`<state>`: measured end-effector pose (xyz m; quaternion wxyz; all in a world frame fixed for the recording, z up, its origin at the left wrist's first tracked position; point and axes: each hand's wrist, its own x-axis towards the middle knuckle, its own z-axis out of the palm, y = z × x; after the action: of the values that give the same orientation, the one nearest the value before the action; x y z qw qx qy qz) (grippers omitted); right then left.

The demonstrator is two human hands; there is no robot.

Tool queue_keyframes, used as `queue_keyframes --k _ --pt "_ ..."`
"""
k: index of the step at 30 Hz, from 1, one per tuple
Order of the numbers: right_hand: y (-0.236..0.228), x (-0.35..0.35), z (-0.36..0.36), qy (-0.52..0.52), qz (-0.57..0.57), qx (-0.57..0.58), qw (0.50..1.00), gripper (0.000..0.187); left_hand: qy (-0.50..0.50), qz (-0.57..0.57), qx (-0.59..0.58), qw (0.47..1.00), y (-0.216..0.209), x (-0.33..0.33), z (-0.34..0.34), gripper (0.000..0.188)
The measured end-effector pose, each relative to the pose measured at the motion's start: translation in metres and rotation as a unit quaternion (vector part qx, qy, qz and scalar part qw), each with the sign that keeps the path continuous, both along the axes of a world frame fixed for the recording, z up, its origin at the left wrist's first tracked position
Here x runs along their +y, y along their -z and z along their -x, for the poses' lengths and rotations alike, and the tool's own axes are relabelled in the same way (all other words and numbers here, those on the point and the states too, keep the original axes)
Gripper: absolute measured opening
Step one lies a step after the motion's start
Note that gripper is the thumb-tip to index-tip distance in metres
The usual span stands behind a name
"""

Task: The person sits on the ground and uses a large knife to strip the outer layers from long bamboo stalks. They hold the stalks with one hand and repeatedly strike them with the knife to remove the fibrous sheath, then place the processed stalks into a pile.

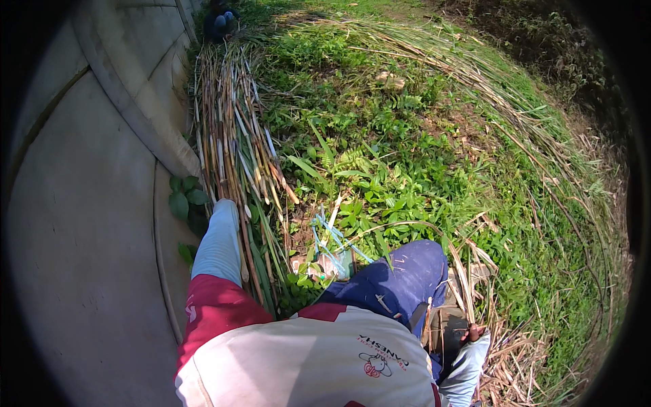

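Note:
My left arm, in a light blue sleeve, reaches forward to the near end of a long pile of cut cane stalks (234, 129). My left hand (225, 203) is against the stalks at the sleeve's end, and its fingers are hidden. Low on the right, beside my bent knee, my right hand (475, 334) is closed around the lower end of long dry leaves (462, 281). These rise from it and arch over to the left. Light blue plastic strips (330, 239) lie tangled on the ground between the pile and my knee.
A concrete wall (88, 190) runs close along my left. Another person (220, 20) is at the pile's far end. Low green plants (380, 163) cover the ground ahead. A long row of leafy cut stalks (475, 81) curves down the right. Dry leaf litter (519, 359) lies beside my right hand.

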<state>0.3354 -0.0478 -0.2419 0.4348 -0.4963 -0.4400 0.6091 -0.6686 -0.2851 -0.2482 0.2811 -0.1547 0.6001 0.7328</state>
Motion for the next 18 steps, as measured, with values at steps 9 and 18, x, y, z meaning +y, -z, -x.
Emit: queue_keyframes --k 9,18 --pt "-0.018 -0.033 0.019 0.061 -0.002 -0.038 0.997 0.028 -0.169 0.091 0.067 0.979 -0.016 0.100 -0.179 0.042" --pt "-0.010 -0.028 0.019 0.047 -0.001 -0.030 0.998 0.029 -0.088 0.424 0.376 0.819 0.024 0.066 -0.180 0.045"
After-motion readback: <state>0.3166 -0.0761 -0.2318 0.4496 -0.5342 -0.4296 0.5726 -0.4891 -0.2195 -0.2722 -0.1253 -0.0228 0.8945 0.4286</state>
